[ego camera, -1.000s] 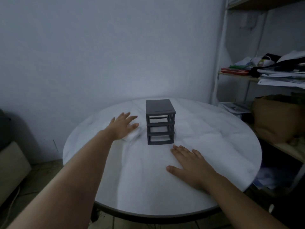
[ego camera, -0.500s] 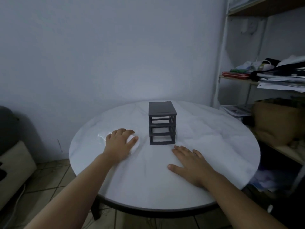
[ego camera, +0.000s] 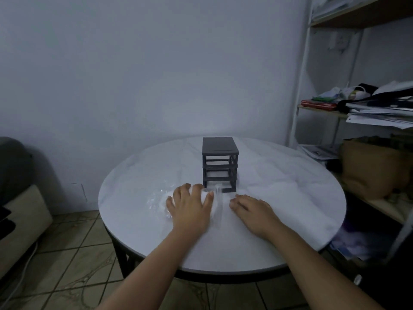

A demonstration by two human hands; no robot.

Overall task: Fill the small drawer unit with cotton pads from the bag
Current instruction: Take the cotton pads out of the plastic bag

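Head view: my left hand (ego camera: 190,208) and right hand (ego camera: 252,212) are both palm down on the round white table (ego camera: 290,198).
left hand: lies on top of the bag (ego camera: 156,199), fingers spread and bent over its hump, thumb against its right side. It seems to grip the bag, though blur softens the fingertips.
bag: clear plastic, under my left palm. Crinkled film shows past my little finger, and a fold stands up just right of my thumb.
cotton pads (ego camera: 166,206): a white mass inside the bag, showing beside my little finger.
right hand: flat on the tabletop, fingers straight and close together, holding nothing. It is near my left hand, with the bag's fold between them.
drawer unit (ego camera: 220,164): dark grey, upright, three tiers, just beyond the fingertips of both hands. I cannot tell whether the bag touches its base.
shelf (ego camera: 357,113): well off to the right of my right hand, piled with papers and cloth.
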